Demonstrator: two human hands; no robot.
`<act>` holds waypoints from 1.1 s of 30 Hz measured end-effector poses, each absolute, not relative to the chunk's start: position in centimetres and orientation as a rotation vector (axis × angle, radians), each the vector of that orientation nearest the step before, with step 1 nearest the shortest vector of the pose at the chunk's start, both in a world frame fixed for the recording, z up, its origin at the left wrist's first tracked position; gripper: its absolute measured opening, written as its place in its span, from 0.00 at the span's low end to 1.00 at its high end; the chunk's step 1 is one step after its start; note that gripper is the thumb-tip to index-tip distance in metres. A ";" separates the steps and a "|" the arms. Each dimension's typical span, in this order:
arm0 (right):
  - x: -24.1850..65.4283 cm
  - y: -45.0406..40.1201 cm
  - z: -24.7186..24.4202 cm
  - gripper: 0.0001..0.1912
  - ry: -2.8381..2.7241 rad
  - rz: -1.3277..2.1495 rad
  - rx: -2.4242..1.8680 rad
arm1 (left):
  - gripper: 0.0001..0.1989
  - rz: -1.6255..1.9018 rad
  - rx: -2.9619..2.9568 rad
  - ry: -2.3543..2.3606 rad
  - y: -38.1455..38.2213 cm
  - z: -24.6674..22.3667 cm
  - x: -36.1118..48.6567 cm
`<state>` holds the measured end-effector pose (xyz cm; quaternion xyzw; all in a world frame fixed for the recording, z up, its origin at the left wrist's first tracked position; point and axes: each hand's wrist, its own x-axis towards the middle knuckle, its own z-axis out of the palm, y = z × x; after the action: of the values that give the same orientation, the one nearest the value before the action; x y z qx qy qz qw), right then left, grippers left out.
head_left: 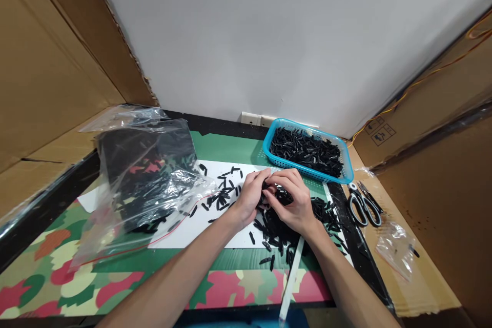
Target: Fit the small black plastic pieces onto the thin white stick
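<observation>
My left hand [249,199] is closed around small black pieces, its thumb and fingertips meeting my right hand over the white sheet [180,236]. My right hand [295,202] pinches at the same spot with thumb and forefinger; what lies between those fingertips is too small to make out. Beneath and beside my hands spreads a heap of short, narrow black pieces [279,228]. More loose black pieces [223,197] are scattered on the sheet left of my hands.
A blue basket [348,164] full of black pieces stands behind my right hand. To the left lies a clear zip bag [154,179] with black pieces inside. Scissors [363,207] and a small plastic bag [395,248] rest at right. A pale strip [291,282] crosses the front edge.
</observation>
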<state>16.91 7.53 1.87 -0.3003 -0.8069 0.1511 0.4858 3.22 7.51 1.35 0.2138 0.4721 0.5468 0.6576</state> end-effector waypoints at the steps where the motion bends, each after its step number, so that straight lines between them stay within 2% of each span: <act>1: 16.9 7.6 1.9 0.10 -1.964 0.368 -0.725 | 0.18 1.238 0.482 1.068 7.5 1.4 3.2; 12: 17.1 7.6 1.9 0.07 -1.871 0.387 -0.729 | 0.19 1.118 0.474 0.920 7.5 2.4 2.8; 21: 17.4 8.4 1.3 0.05 -1.635 0.748 -0.879 | 0.21 0.980 0.397 0.734 7.7 2.3 2.7; 33: 17.9 9.5 0.4 0.06 -1.514 0.961 -0.973 | 0.20 1.038 0.462 0.643 7.9 1.8 2.6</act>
<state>17.86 9.48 0.36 -0.4064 -0.6324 0.4012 0.5234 2.61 7.90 1.82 0.2149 0.2992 0.4829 0.7944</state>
